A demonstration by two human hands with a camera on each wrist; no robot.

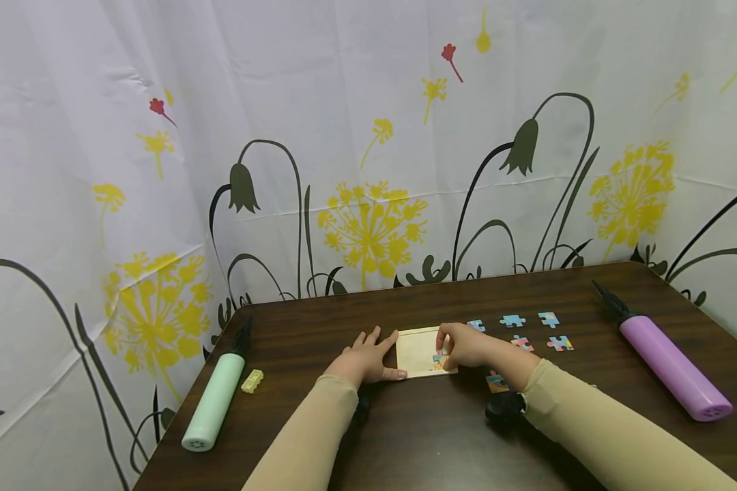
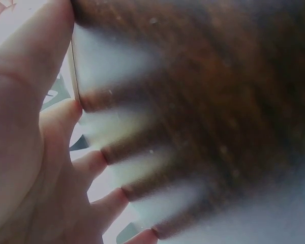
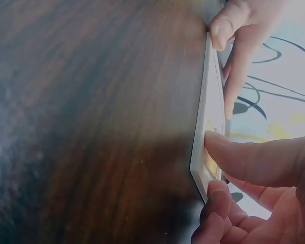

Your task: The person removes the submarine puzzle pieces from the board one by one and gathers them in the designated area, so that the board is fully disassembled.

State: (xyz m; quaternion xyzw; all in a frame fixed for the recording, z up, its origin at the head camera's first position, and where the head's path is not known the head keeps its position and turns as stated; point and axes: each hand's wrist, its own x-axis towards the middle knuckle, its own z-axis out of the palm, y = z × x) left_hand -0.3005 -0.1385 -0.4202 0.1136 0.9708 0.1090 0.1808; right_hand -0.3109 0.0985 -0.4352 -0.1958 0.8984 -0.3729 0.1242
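A pale wooden puzzle tray [image 1: 414,353] lies on the dark table between both hands. My left hand [image 1: 361,360] rests spread at its left side, thumb at the near left corner and index finger at the far one. In the left wrist view the fingertips of the left hand [image 2: 56,137] touch the tabletop. My right hand [image 1: 465,346], fingers curled, pinches a small jigsaw piece [image 1: 438,357] low over the tray's right part. The right wrist view has its thumb [image 3: 254,158] against the tray's inside; the held piece is mostly hidden there.
Several loose jigsaw pieces [image 1: 512,320] lie right of the tray, and one piece [image 1: 497,382] sits below the right wrist. A green hand pump [image 1: 215,402] and a small yellow block [image 1: 252,381] are at left, a purple pump [image 1: 675,368] at right. A flowered curtain hangs behind.
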